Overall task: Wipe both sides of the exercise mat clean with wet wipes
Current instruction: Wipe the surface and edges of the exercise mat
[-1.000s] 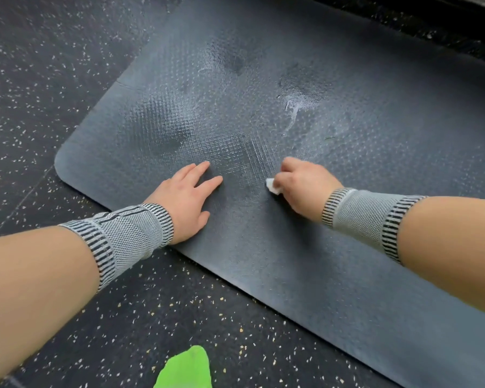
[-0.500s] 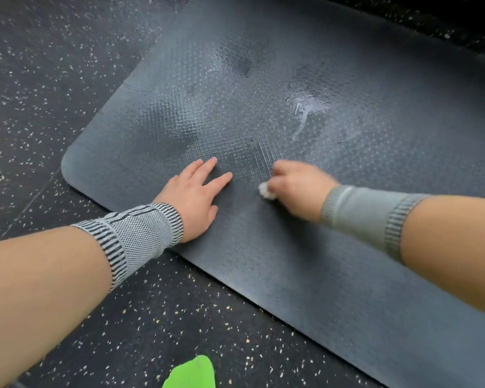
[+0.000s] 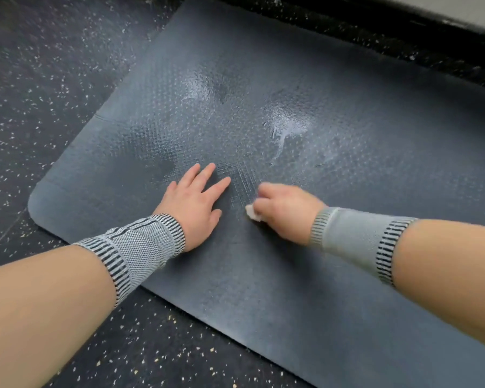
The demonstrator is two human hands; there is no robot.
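A dark grey textured exercise mat (image 3: 305,275) lies flat on the floor, its rounded near-left corner in view. Wet shiny streaks (image 3: 286,127) mark its middle. My left hand (image 3: 193,203) rests palm down on the mat with fingers spread, holding nothing. Just to its right, my right hand (image 3: 283,208) is closed on a small white wet wipe (image 3: 252,212), pressed against the mat surface. Only a corner of the wipe shows beyond the fingers. Both wrists wear grey striped knit bands.
Black rubber floor with pale speckles (image 3: 39,79) surrounds the mat on the left and front. A dark raised edge with a lighter strip (image 3: 431,21) runs along the far right behind the mat.
My right hand with the wipe has slid left toward my left hand. The view has shifted, and the green object at the bottom edge is out of frame.
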